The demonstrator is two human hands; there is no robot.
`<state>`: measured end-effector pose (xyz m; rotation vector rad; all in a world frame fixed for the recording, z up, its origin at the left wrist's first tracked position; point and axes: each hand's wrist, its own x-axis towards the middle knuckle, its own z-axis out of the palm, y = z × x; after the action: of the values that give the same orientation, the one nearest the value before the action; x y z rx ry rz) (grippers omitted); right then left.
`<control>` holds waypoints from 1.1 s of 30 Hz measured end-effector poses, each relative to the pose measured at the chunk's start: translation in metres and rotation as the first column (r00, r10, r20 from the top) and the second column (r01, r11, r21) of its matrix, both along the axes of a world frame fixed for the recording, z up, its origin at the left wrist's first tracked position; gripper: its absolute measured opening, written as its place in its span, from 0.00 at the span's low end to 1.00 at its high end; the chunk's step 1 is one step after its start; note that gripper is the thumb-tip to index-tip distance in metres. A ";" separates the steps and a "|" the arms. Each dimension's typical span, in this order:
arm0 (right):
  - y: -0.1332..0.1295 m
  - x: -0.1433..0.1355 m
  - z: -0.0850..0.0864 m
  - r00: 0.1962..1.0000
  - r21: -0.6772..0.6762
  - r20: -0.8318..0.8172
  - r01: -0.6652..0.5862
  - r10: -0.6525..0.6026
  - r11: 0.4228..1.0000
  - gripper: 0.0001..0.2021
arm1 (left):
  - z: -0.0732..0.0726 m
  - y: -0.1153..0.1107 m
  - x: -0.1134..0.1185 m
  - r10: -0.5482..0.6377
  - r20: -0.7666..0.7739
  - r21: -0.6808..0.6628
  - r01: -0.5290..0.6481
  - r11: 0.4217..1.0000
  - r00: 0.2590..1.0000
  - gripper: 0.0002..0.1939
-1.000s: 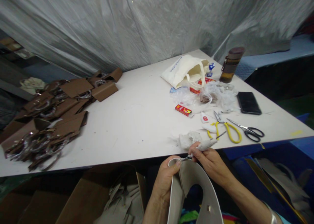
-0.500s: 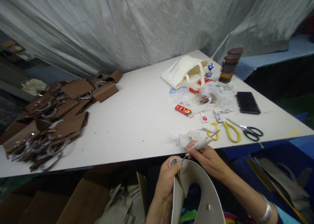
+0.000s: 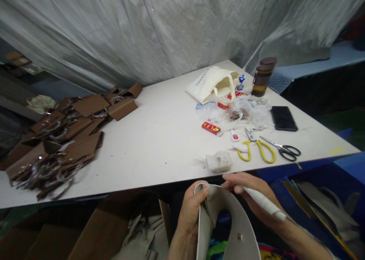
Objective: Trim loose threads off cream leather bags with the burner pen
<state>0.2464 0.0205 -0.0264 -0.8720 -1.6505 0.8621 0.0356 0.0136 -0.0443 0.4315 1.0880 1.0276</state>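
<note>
A curved, pale grey-beige panel of flexible sheet with a rounded cutout (image 3: pixel 242 222) rises nearest, upright between the hands and below the table's front edge. The left hand (image 3: pixel 186 206) grips its upper left rim, thumb pressed over the fold. The right hand (image 3: pixel 261 184), fingers loosely bent, holds a slim white wrapped stick (image 3: pixel 265 205) beside its thumb; its fingertips hover at the panel's top edge, contact unclear. Just beyond, on the white flat-topped table (image 3: pixel 159 138), sits a rough whitish block (image 3: pixel 219 161); farther right lie yellow-handled metal scissors (image 3: pixel 250 135).
</note>
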 end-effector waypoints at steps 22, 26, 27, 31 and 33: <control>-0.039 -0.004 0.017 0.943 -0.142 0.018 0.332 -0.333 0.932 0.12 | 0.079 -0.032 -0.058 0.515 -0.447 0.366 -0.375 0.852 0.732 0.21; -0.053 -0.005 0.018 0.969 -0.015 0.052 0.242 -0.241 0.970 0.08 | 0.086 -0.044 -0.085 0.708 -0.498 0.492 -0.509 0.706 0.502 0.21; -0.057 -0.007 0.017 0.979 0.039 0.069 0.188 -0.191 0.981 0.06 | 0.083 -0.047 -0.088 0.736 -0.494 0.510 -0.531 0.676 0.463 0.20; -0.069 -0.021 0.006 0.974 0.214 0.227 -0.072 0.022 0.974 0.13 | 0.058 -0.055 -0.089 0.789 -0.452 0.492 -0.621 0.610 0.416 0.19; -0.071 -0.029 0.000 0.954 0.215 0.296 -0.118 0.050 0.969 0.14 | 0.047 -0.060 -0.089 0.786 -0.442 0.469 -0.636 0.613 0.432 0.19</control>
<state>0.2172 -0.0506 -0.0260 -0.7956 -2.0104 0.6029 -0.0537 -0.0466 0.0026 0.5179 1.8530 1.8944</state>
